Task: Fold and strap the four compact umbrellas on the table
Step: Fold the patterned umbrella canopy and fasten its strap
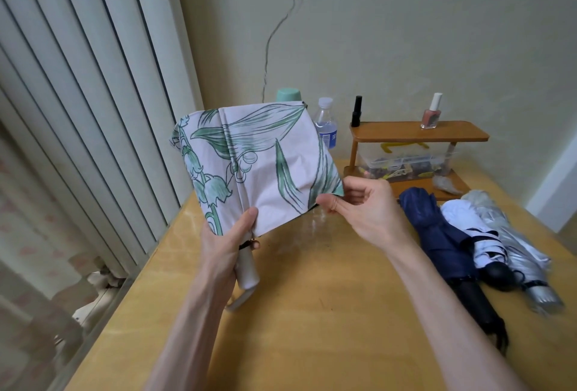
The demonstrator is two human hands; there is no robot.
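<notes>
A pale pink compact umbrella with green leaf and flower print (265, 165) is held upright above the yellow wooden table (312, 312). My left hand (228, 243) grips it where the canopy meets its white handle. My right hand (359, 203) pinches the canopy's lower right edge and holds one panel spread out flat. Three other umbrellas lie side by side on the table at the right: a navy one (443, 240), a white one with black trim (474, 234) and a silver one (518, 250).
A small wooden shelf (418, 134) at the back holds two nail polish bottles and a clear box of clips. A water bottle (326, 122) and a mint-green cup (288, 93) stand behind the held umbrella. A ribbed white radiator fills the left.
</notes>
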